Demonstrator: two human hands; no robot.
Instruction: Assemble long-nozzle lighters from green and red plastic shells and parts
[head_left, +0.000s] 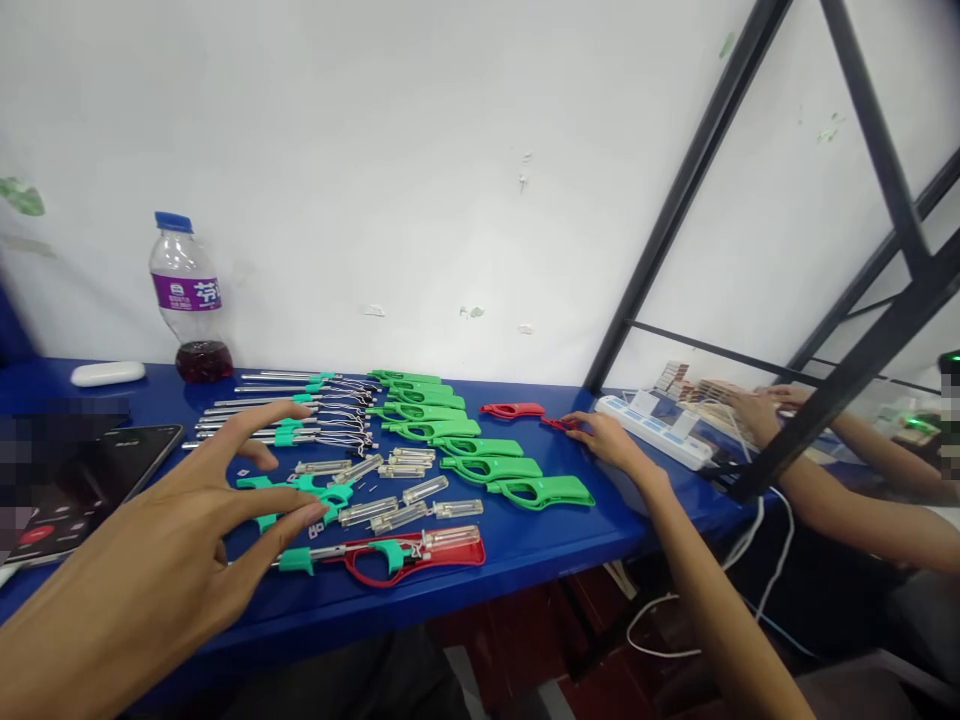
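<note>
1. White painted wall [450, 180] is standing behind a glossy blue tabletop [525, 562], where a red open plastic half-shell [459, 556] is lying near the front edge.
2. This red half-shell is carrying a silver metal rod [330, 551], a teal plastic trigger [391, 555] and a clear plastic tank [452, 538]; it is seemingly the furthest along, with no cover over it.
3. Behind it, loose clear tanks [426, 489] are lying scattered; behind and left, silver rods with wires [262, 389] are waiting; behind and right, green plastic handle shells [555, 490] are showing no rods, so most pieces look unassembled.
4. Left of it, the left hand [187, 510] is hovering, thumb and a fingertip nearly meeting; whether they are pinching anything cannot be told.
5. Well behind and right of it, the right hand [611, 440] is gripping a thin red plastic piece [553, 424] at its fingertips, near a red handle shell [512, 410].
</note>
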